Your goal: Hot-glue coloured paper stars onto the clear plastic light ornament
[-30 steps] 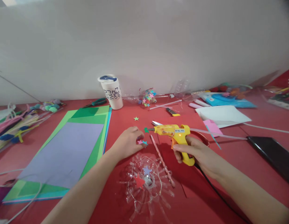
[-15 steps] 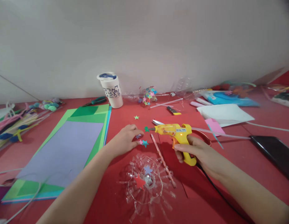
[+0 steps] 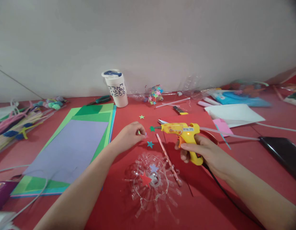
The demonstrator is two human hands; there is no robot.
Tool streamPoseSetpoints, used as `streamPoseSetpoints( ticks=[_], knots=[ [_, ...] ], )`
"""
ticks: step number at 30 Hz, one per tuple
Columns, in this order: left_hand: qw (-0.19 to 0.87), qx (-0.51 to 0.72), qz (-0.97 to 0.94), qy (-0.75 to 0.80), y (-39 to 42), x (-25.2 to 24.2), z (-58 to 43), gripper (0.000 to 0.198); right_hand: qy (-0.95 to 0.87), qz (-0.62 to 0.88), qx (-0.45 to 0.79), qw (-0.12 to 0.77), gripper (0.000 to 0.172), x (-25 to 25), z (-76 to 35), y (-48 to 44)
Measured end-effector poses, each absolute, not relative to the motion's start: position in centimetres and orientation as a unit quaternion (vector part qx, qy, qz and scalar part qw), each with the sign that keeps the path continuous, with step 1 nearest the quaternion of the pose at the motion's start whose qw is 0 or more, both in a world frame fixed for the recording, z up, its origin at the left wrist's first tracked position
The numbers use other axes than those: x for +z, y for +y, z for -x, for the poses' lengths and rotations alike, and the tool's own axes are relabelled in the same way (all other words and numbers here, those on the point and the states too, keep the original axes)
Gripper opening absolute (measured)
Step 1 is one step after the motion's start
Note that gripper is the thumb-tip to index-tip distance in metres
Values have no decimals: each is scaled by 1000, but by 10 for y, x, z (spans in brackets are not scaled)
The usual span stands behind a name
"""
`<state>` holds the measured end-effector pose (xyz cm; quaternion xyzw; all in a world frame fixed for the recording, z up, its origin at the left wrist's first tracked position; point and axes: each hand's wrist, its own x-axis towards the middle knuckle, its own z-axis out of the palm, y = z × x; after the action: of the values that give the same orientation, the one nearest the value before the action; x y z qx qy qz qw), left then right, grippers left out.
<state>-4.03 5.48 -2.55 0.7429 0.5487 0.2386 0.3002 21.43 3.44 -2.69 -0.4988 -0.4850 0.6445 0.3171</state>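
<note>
Red tabletop (image 3: 205,204) w/ craft clutter, grey wall (image 3: 148,41).

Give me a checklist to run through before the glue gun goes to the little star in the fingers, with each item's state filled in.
1. Glue gun gripped in the right hand: ok.
2. Gun switched on, orange light glowing on its body: ok.
3. Small star pinched in the left hand fingertips: ok, though it is tiny and its colour is hard to tell.
4. Nozzle clear of the left fingers: ok, a gap shows, with a green star lying between.
5. Glue at the nozzle tip: cannot tell.
6. Clear plastic flower with a red star inside, free of both hands: ok.
</note>
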Motion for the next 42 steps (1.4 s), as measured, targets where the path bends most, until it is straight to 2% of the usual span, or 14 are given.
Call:
streamPoseSetpoints(
  ticks=[8, 11, 13, 18, 24, 28, 32, 35, 39, 42],
  knots=[
    [422, 345, -681, 490, 38, -3, 19, 3, -437, 486, 642, 401, 13, -17, -207, 35],
    [471, 394, -647, 452, 29, 7, 11, 5, -411, 475, 654, 422, 15, -7, -196, 36],
    [450, 425, -657, 430, 23, 13, 8, 4, -399, 466, 662, 431, 20, 0, -188, 35],
    [315, 451, -730, 405, 16, 18, 4, 12, -401, 443, 691, 407, 26, 10, -176, 27],
    [304, 446, -748, 387, 11, 15, -1, 13, -433, 443, 681, 390, 30, 15, -180, 16],
    [417, 417, -632, 502, 9, 21, -6, 9, -493, 486, 595, 408, 34, 20, -180, 17],
    [559, 354, -534, 526, 5, 26, -12, 13, -572, 502, 524, 382, 18, 27, -180, 18],
    [587, 380, -491, 520, 0, 28, -17, 8, -609, 517, 477, 368, 12, 29, -179, 15],
    [598, 392, -469, 518, -2, 28, -20, 4, -624, 547, 438, 347, 18, 25, -179, 11],
    [600, 426, -447, 509, 2, 30, -16, 6, -595, 551, 438, 389, 21, 23, -184, 10]
  ],
)
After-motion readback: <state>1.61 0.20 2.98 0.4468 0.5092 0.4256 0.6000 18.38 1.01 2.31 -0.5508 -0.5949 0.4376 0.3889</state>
